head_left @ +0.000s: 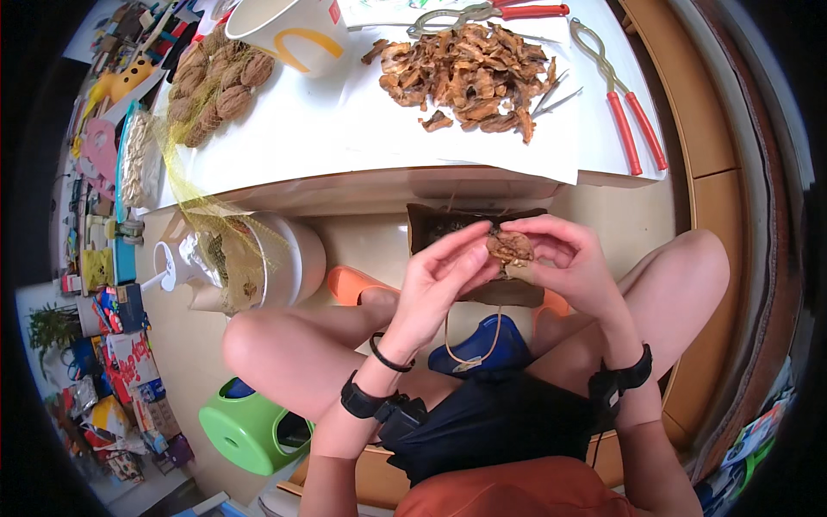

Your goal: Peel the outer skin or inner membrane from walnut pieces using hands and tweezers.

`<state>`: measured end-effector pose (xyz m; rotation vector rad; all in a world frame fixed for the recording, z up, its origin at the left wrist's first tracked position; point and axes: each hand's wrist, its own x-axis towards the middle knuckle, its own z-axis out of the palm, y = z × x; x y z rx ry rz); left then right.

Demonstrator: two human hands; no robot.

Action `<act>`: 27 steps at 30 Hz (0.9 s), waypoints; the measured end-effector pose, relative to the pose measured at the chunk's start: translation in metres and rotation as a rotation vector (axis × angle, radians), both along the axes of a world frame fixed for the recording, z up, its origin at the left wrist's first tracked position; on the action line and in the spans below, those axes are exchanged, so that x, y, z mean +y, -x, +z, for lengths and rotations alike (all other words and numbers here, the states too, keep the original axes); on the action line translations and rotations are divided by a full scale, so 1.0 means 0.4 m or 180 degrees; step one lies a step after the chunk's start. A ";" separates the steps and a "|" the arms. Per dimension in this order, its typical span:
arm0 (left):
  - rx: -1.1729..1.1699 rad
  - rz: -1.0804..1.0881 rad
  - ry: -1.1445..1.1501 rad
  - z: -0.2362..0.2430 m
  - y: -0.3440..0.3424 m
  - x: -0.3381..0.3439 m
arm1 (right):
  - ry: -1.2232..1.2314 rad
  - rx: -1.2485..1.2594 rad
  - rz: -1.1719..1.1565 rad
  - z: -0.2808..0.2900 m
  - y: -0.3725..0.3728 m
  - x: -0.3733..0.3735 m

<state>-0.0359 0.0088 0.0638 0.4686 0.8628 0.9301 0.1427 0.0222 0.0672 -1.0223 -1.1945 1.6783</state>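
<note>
Both hands meet in front of me over a dark paper bag (431, 226) that stands between my feet. Between their fingertips is a brown, wrinkled walnut (510, 247); paler bits show along its lower side. My left hand (448, 274) pinches it from the left with thumb and fingers. From the other side my right hand (575, 263) curls round it, its fingertips on the top. The bag's inside is dark, and my hands cover part of its opening. On the white table beyond lies a heap of brown, dry-looking curled pieces (469, 77).
Red-handled pliers (622, 112) lie at the table's right, another red-handled pair (482, 13) behind the heap. Whole walnuts in yellow netting (215, 86) sit at left beside a paper bucket (289, 33). A white bin (297, 254) and green stool (245, 431) stand on the floor.
</note>
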 end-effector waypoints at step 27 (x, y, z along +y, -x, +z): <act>0.3054 -0.0063 -0.2428 -0.005 -0.025 0.004 | 0.0192 -0.0415 0.0039 -0.007 -0.004 0.001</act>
